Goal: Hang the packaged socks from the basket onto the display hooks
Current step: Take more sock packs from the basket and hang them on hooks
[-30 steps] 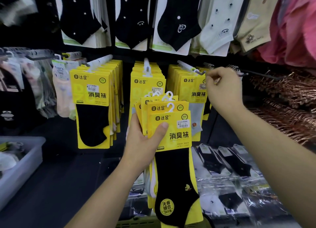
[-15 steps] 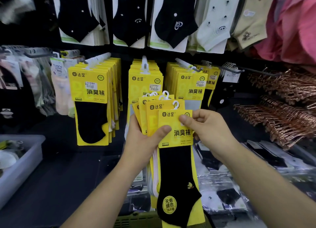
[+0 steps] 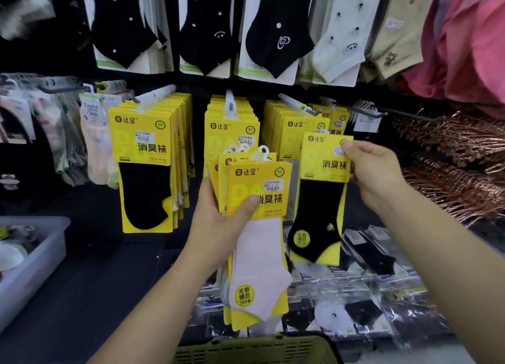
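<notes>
Black sock pack (image 3: 318,221), 0.5 s ago atop the stack (image 3: 259,268), now apart in right hand (image 3: 374,175).

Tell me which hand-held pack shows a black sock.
The single pack pinched by the right hand: its sock is black. The front pack gripped in the left hand shows a pale pink sock.

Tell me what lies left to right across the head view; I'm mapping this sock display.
Grey bin → hooked stack of black-sock packs → bundle of packs gripped by left hand → single black-sock pack pinched by right hand → copper hangers.
</notes>
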